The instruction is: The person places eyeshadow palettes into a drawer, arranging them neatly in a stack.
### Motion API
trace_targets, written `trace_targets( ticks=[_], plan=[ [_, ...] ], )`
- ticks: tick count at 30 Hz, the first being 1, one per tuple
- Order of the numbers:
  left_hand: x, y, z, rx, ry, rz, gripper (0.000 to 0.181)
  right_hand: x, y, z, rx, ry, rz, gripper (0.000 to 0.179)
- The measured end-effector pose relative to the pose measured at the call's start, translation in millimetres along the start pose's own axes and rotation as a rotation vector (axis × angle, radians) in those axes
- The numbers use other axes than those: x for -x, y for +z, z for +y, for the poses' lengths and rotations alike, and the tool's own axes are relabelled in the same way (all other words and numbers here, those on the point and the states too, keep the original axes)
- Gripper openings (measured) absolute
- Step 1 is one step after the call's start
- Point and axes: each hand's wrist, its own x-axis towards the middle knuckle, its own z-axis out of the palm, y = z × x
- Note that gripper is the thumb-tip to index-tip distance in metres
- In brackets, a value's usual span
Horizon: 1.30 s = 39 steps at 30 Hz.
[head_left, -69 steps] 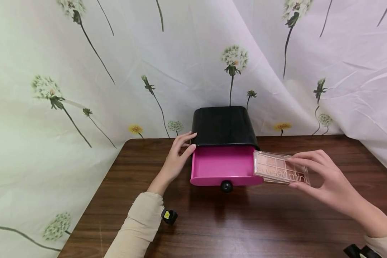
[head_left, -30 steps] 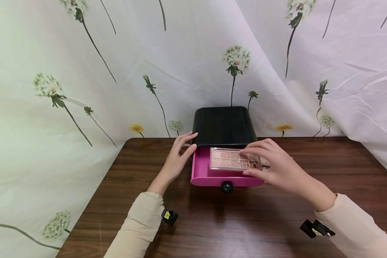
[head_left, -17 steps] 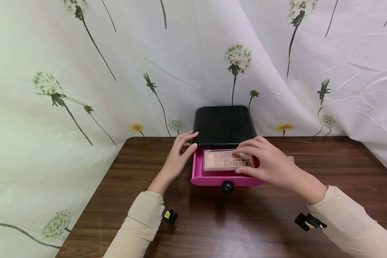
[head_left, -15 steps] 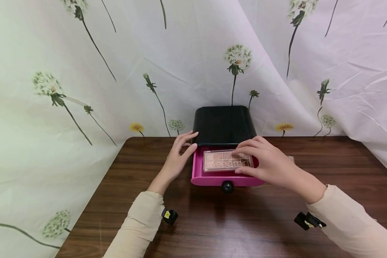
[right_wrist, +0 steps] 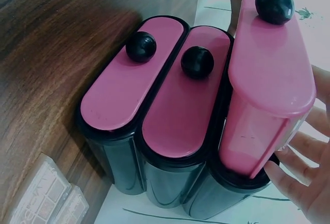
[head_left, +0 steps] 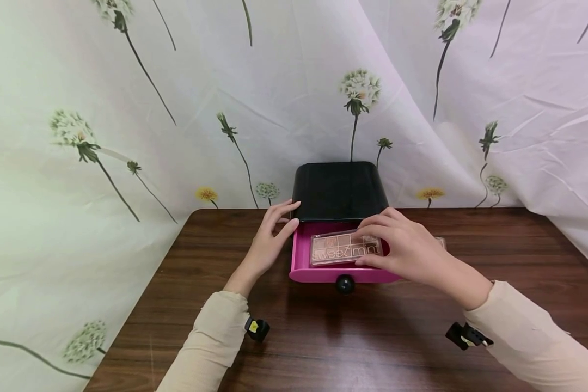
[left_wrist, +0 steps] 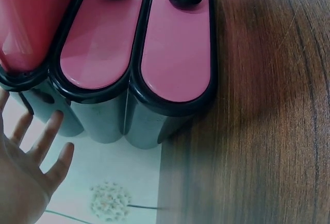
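A small black cabinet [head_left: 340, 190] stands at the back of the table with its pink top drawer [head_left: 301, 250] pulled out. My left hand [head_left: 269, 234] rests against the cabinet's left side, fingers extended; in the left wrist view this hand [left_wrist: 26, 177] is spread beside the black casing. With thumb and fingers, my right hand [head_left: 406, 245] pinches the right end of a clear-lidded eyeshadow palette [head_left: 340, 247]. The palette lies within the drawer's outline, slightly slanted; its right end is covered by the hand. The right wrist view shows the right hand [right_wrist: 304, 182] beside the drawer.
More palettes [right_wrist: 46, 193] lie on the wooden table [head_left: 362, 343], right of the cabinet; the right hand mostly hides them in the head view. Two closed pink drawers [right_wrist: 178, 110] with black knobs sit below the open one. A dandelion-print cloth [head_left: 284, 109] hangs behind.
My right hand has carried the palette leftward from beside the drawer to over it and down inside. Lately the palette's left end has shifted slightly toward the drawer front. The left hand has stayed put.
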Motion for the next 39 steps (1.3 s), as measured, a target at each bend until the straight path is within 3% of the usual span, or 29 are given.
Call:
trace_targets(
  ticks=[13,24,33,39],
  plan=[
    [-0.7,0.6,-2.5,0.007,0.011,0.011,0.043,1.4,5.6,-1.8,0.024,0.013,0.035,0.036],
    [-1.1,1.3,-3.3,0.008,0.007,0.005,0.043,-0.8,5.8,-4.8,0.000,0.097,-0.053,0.036],
    [-0.3,1.8,-3.6,0.010,0.004,0.010,0.043,-6.8,5.1,-5.0,-0.038,0.111,-0.155,0.028],
    [-0.9,1.9,-2.2,0.005,0.005,0.010,0.043,-7.1,4.1,-4.3,-0.043,0.133,-0.166,0.035]
  ],
)
